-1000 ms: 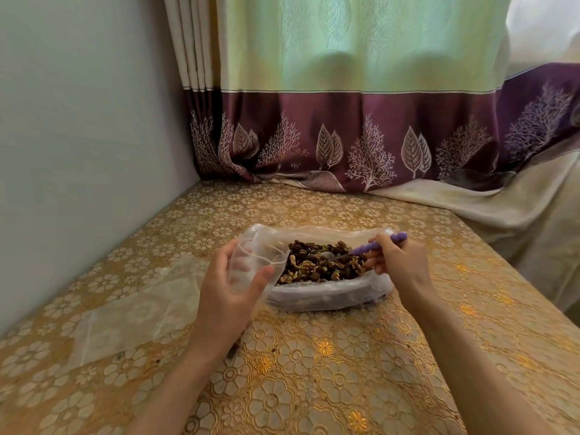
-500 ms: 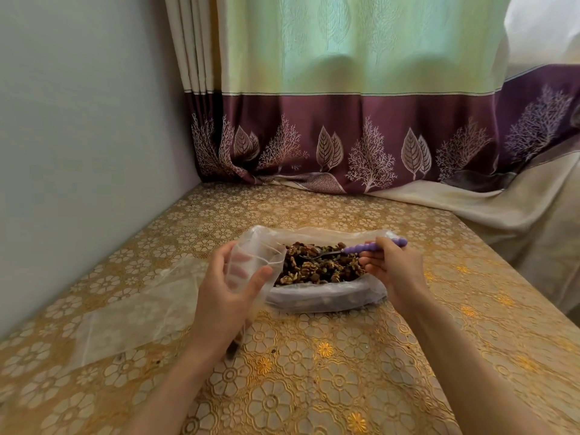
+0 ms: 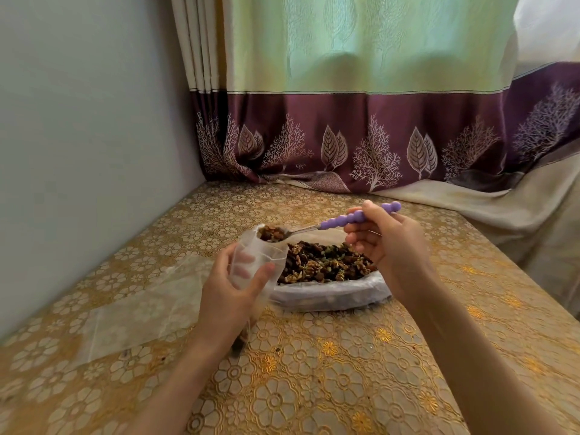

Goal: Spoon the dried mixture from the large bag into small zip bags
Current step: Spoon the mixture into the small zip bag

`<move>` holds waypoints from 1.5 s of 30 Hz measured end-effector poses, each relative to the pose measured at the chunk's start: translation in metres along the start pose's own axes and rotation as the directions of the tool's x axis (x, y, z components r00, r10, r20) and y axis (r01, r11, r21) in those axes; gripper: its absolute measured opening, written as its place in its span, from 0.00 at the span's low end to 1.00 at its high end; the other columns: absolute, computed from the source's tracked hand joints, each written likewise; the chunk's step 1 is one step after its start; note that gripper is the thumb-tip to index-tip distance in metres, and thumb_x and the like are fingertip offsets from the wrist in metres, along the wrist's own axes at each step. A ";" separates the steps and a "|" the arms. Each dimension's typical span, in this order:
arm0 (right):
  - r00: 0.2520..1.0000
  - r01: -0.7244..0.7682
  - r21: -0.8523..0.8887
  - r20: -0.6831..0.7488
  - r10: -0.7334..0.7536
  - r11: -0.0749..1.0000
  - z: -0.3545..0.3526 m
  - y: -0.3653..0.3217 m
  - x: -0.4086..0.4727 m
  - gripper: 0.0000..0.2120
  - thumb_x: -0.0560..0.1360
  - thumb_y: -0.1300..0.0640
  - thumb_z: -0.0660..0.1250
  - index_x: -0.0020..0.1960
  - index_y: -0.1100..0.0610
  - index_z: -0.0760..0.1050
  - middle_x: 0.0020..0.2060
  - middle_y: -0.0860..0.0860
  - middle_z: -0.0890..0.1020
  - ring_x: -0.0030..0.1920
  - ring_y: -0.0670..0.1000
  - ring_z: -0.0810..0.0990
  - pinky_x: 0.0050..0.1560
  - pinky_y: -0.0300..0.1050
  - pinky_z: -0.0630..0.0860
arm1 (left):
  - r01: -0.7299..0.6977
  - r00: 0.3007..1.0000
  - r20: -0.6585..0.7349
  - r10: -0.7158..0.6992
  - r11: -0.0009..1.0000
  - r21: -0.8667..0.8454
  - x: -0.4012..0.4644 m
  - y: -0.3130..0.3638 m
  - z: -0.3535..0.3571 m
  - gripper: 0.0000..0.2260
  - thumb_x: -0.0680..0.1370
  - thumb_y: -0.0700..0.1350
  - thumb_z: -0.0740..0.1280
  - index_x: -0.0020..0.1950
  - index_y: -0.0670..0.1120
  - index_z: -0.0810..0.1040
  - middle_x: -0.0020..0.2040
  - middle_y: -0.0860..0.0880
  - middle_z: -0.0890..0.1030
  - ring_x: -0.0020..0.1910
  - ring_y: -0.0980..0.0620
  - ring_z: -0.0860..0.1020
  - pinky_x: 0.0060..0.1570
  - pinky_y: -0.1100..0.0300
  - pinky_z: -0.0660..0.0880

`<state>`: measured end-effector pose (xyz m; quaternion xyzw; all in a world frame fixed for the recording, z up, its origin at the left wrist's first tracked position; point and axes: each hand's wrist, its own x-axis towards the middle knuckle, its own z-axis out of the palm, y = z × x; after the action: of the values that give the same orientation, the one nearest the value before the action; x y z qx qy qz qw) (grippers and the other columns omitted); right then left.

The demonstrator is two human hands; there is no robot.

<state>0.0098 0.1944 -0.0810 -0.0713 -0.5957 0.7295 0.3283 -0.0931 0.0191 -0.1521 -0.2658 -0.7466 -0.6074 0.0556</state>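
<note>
One heaped spoon point(image 3: 329, 226), pinched in the right hand point(image 3: 387, 246), hovers at the small zip bag point(image 3: 255, 262) gripped by the left hand point(image 3: 230, 296); a tilt short of its limp mouth could scatter mixture.

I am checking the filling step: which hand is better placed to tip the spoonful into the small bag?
The right hand. It holds the purple spoon, whose loaded bowl sits at the mouth of the small zip bag. The left hand grips that bag, keeping it open beside the large bag.

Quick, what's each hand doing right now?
Left hand: grips the small zip bag, mouth open.
Right hand: holds the purple-handled spoon, loaded with dried mixture, at the bag's mouth.
</note>
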 end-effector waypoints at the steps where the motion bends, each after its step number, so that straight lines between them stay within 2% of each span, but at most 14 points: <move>1: 0.999 0.013 -0.028 0.033 -0.012 1.000 0.004 -0.001 -0.002 0.13 0.80 0.60 0.58 0.40 0.63 0.75 0.33 0.55 0.84 0.30 0.46 0.77 0.29 0.35 0.74 | -0.003 1.000 -0.005 0.003 1.000 -0.016 0.000 0.001 0.000 0.32 0.63 0.65 0.65 0.60 0.48 0.71 0.50 0.53 0.77 0.43 0.55 0.79 0.34 0.59 0.80; 4: 0.991 0.061 -0.098 0.126 -0.049 0.993 0.014 -0.001 -0.007 0.10 0.79 0.61 0.60 0.43 0.64 0.77 0.35 0.58 0.84 0.31 0.47 0.78 0.31 0.35 0.75 | -0.026 1.000 -0.018 0.025 0.997 -0.070 -0.001 0.002 0.000 0.26 0.63 0.64 0.66 0.57 0.54 0.72 0.49 0.55 0.79 0.40 0.61 0.79 0.33 0.61 0.79; 7: 0.974 0.069 -0.104 0.223 -0.044 0.992 0.018 0.000 -0.009 0.08 0.78 0.62 0.60 0.48 0.63 0.77 0.44 0.66 0.82 0.34 0.49 0.78 0.34 0.38 0.76 | -0.039 0.999 -0.043 0.034 0.991 -0.128 -0.001 0.002 -0.001 0.29 0.64 0.62 0.68 0.62 0.52 0.72 0.50 0.56 0.80 0.45 0.61 0.80 0.41 0.62 0.78; 9: 0.958 0.072 -0.098 0.284 -0.041 0.993 0.018 0.000 -0.009 0.08 0.79 0.64 0.59 0.49 0.63 0.77 0.45 0.64 0.83 0.35 0.50 0.78 0.35 0.38 0.76 | -0.057 0.996 -0.072 0.047 0.988 -0.142 -0.002 0.002 -0.002 0.30 0.65 0.62 0.69 0.64 0.49 0.71 0.50 0.54 0.81 0.45 0.61 0.80 0.40 0.67 0.76; 11: 0.950 0.077 -0.080 0.309 -0.049 0.994 0.017 -0.001 -0.008 0.09 0.79 0.66 0.57 0.50 0.63 0.76 0.45 0.62 0.84 0.35 0.49 0.77 0.35 0.39 0.76 | -0.060 0.995 -0.091 0.048 0.989 -0.135 -0.001 0.000 -0.002 0.30 0.67 0.64 0.69 0.64 0.52 0.70 0.52 0.54 0.81 0.46 0.59 0.80 0.41 0.63 0.78; 15: 0.977 0.089 0.005 0.195 -0.088 0.996 0.009 0.000 -0.004 0.08 0.78 0.64 0.58 0.48 0.63 0.76 0.37 0.57 0.83 0.33 0.49 0.77 0.33 0.37 0.75 | -0.042 0.995 -0.101 0.028 0.989 -0.138 0.000 -0.002 -0.003 0.32 0.64 0.67 0.68 0.64 0.55 0.69 0.55 0.55 0.78 0.52 0.54 0.79 0.49 0.45 0.79; 20: 0.992 0.072 0.127 -0.107 -0.059 0.989 -0.014 0.004 0.007 0.09 0.78 0.62 0.60 0.41 0.62 0.75 0.33 0.55 0.82 0.31 0.48 0.75 0.33 0.37 0.74 | -0.044 0.995 -0.092 0.031 0.989 -0.144 0.000 -0.003 -0.003 0.24 0.68 0.65 0.69 0.61 0.60 0.70 0.52 0.63 0.79 0.48 0.61 0.80 0.44 0.51 0.81; 22: 0.984 0.067 0.067 -0.169 -0.055 0.995 -0.024 0.010 0.011 0.11 0.79 0.61 0.59 0.39 0.61 0.74 0.32 0.53 0.83 0.30 0.47 0.75 0.33 0.37 0.74 | -0.044 0.995 -0.092 0.032 0.989 -0.139 0.000 -0.003 -0.003 0.22 0.68 0.65 0.69 0.59 0.62 0.70 0.52 0.63 0.79 0.48 0.62 0.80 0.43 0.52 0.81; 26: 0.945 0.033 -0.267 -0.306 -0.117 0.963 -0.039 0.027 0.016 0.12 0.80 0.60 0.59 0.40 0.60 0.75 0.30 0.49 0.83 0.29 0.43 0.75 0.30 0.32 0.74 | -0.054 0.994 -0.102 0.042 0.991 -0.120 0.000 -0.003 -0.002 0.25 0.68 0.61 0.68 0.62 0.57 0.70 0.52 0.61 0.79 0.48 0.63 0.79 0.45 0.52 0.80; 29: 0.940 -0.005 -0.376 -0.318 -0.124 0.927 -0.047 0.036 0.019 0.09 0.80 0.59 0.60 0.44 0.62 0.75 0.30 0.46 0.81 0.27 0.40 0.73 0.28 0.30 0.72 | -0.061 0.993 -0.104 0.050 0.992 -0.111 0.000 -0.003 -0.002 0.24 0.68 0.61 0.68 0.62 0.56 0.70 0.51 0.62 0.79 0.48 0.63 0.79 0.44 0.52 0.80; 32: 0.933 -0.004 -0.445 -0.325 -0.157 0.895 -0.053 0.035 0.020 0.12 0.80 0.60 0.60 0.38 0.55 0.75 0.26 0.44 0.78 0.31 0.44 0.73 0.33 0.36 0.71 | -0.059 0.993 -0.107 0.048 0.993 -0.105 0.000 -0.003 -0.002 0.25 0.68 0.61 0.68 0.63 0.55 0.70 0.52 0.59 0.79 0.48 0.63 0.79 0.46 0.51 0.80; 37: 0.967 -0.038 -0.480 -0.240 -0.090 0.877 -0.059 0.028 0.022 0.13 0.80 0.60 0.59 0.39 0.57 0.76 0.31 0.47 0.81 0.34 0.47 0.72 0.37 0.40 0.69 | -0.057 0.994 -0.095 0.047 0.993 -0.105 -0.001 -0.003 -0.002 0.26 0.68 0.59 0.69 0.63 0.54 0.70 0.52 0.57 0.79 0.48 0.62 0.79 0.47 0.51 0.80; 42: 0.985 -0.061 -0.492 -0.172 -0.028 0.869 -0.060 0.024 0.023 0.10 0.80 0.61 0.58 0.45 0.63 0.75 0.25 0.42 0.81 0.31 0.46 0.71 0.27 0.32 0.69 | -0.066 0.993 -0.101 0.056 0.993 -0.096 -0.001 -0.002 -0.002 0.24 0.68 0.59 0.68 0.62 0.55 0.71 0.50 0.59 0.80 0.47 0.64 0.79 0.44 0.56 0.80; 45: 0.983 -0.112 -0.433 -0.178 0.037 0.895 -0.061 0.024 0.023 0.12 0.81 0.61 0.57 0.43 0.64 0.75 0.30 0.50 0.84 0.29 0.46 0.70 0.26 0.34 0.68 | -0.063 0.994 -0.094 0.054 0.993 -0.096 -0.001 -0.003 -0.002 0.26 0.69 0.59 0.68 0.64 0.52 0.70 0.53 0.57 0.79 0.49 0.61 0.79 0.45 0.54 0.80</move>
<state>0.0128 0.2555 -0.1131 -0.2267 -0.7130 0.5792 0.3237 -0.0941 0.0165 -0.1545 -0.2621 -0.7042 -0.6531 0.0941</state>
